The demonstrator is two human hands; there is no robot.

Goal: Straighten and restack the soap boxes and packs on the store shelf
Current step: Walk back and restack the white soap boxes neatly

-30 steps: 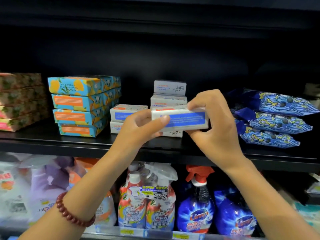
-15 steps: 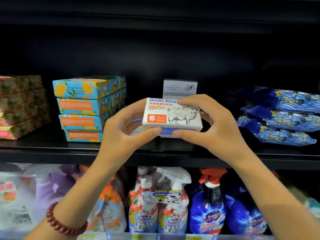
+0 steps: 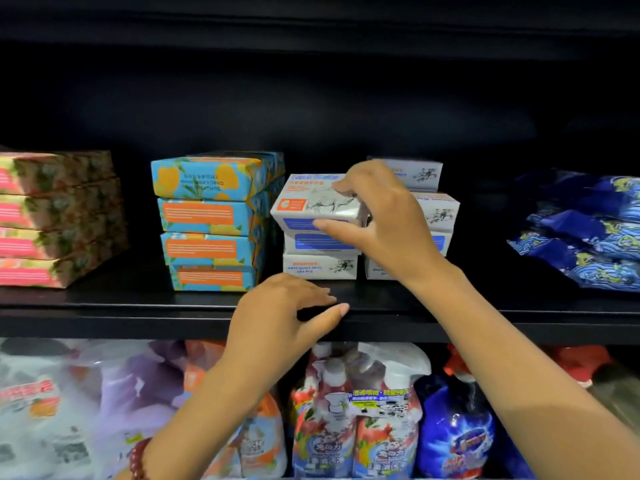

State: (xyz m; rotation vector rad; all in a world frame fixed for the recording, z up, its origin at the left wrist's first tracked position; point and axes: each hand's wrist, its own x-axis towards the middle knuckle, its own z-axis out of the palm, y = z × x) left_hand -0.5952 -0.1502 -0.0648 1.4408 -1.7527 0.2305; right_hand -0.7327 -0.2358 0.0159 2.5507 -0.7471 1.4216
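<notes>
"Where was the white cardboard soap box (image 3: 304, 206)?"

"Pinched between the right hand's (image 3: 388, 223) thumb and fingers, tilted atop the white stack (image 3: 320, 252). The left hand (image 3: 273, 317) was loose, empty. Released crooked, it might have slid off."

Shop: black shelf (image 3: 104, 306) of stacked soap boxes (image 3: 207, 216), spray bottles (image 3: 356, 427) below.

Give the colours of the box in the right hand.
White cardboard soap box with grey sheep sketch, orange label, blue front panel; head view.
</notes>
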